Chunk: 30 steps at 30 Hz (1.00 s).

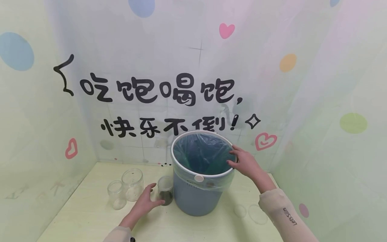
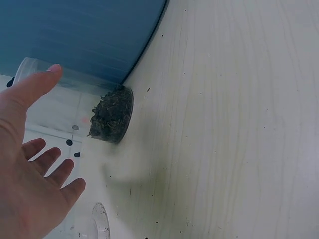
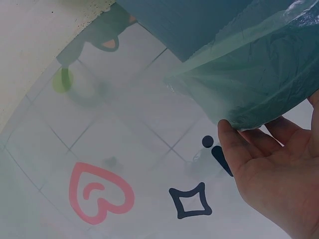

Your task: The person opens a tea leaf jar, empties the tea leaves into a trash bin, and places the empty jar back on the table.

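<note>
A blue trash bin (image 1: 196, 198) with a white rim and a clear plastic liner (image 1: 208, 153) stands upright on the table. My right hand (image 1: 246, 163) holds the bin's right rim, its fingers hooked over it; the right wrist view shows the fingers against the folded-over liner (image 3: 249, 94). Left of the bin stands a clear jar (image 1: 165, 183), with dark dried leaves (image 2: 112, 115) in its bottom part. My left hand (image 1: 145, 201) is spread beside this jar, its thumb in front and its fingers to the left, not curled round it.
Two clear jars, a larger one (image 1: 133, 185) and a smaller one (image 1: 117, 195), stand left of my left hand. Two clear round lids (image 1: 240, 211) lie right of the bin. Small dark specks dot the pale wooden table (image 1: 169, 228). Printed sheets wall the back and sides.
</note>
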Each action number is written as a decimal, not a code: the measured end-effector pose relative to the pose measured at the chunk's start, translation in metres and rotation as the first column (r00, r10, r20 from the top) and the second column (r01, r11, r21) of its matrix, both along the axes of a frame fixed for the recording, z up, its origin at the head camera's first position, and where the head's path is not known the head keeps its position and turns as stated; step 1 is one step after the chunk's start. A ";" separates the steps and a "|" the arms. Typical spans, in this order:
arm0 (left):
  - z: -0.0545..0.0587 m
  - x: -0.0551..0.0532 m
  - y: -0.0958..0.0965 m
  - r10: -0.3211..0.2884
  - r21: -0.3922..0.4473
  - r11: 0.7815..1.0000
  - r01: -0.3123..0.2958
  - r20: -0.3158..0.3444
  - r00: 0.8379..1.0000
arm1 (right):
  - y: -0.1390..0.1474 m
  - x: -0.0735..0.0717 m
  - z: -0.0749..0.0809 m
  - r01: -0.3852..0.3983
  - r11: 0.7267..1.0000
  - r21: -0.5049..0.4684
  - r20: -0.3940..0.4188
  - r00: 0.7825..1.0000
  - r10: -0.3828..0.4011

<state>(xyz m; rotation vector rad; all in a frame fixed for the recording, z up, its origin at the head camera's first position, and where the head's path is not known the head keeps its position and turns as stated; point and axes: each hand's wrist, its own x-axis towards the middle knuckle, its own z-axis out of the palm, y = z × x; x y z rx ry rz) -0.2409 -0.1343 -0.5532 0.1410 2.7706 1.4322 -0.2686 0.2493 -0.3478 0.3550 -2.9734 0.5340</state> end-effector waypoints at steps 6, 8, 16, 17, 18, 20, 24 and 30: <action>0.002 0.002 0.004 -0.007 0.023 1.000 0.007 0.006 1.000 | 0.000 0.000 -0.001 0.000 1.000 0.002 0.001 1.000 0.000; 0.002 0.003 0.004 -0.012 0.032 0.999 0.012 0.004 1.000 | 0.000 -0.001 -0.001 -0.001 1.000 0.001 0.001 1.000 0.001; 0.001 0.003 0.008 -0.019 0.038 0.999 0.019 -0.004 1.000 | 0.000 0.000 0.000 -0.001 1.000 -0.010 0.009 1.000 0.001; 0.000 0.003 0.008 -0.019 0.040 0.999 0.019 -0.004 1.000 | 0.000 0.000 -0.001 -0.002 1.000 -0.008 0.008 1.000 0.003; 0.000 0.003 0.009 -0.017 0.044 0.999 0.017 0.000 1.000 | 0.000 0.000 -0.001 -0.005 1.000 -0.005 0.005 1.000 0.005; -0.001 0.003 0.010 -0.015 0.049 0.999 0.015 0.006 1.000 | 0.000 -0.001 -0.001 -0.003 1.000 -0.003 0.007 1.000 0.003; -0.002 0.002 0.013 -0.017 0.054 0.998 0.016 0.015 1.000 | 0.000 -0.002 -0.002 0.001 1.000 -0.004 0.010 1.000 -0.001; -0.003 0.002 0.014 -0.020 0.039 0.999 0.020 -0.014 1.000 | 0.001 -0.002 -0.002 0.005 1.000 -0.005 0.006 1.000 -0.005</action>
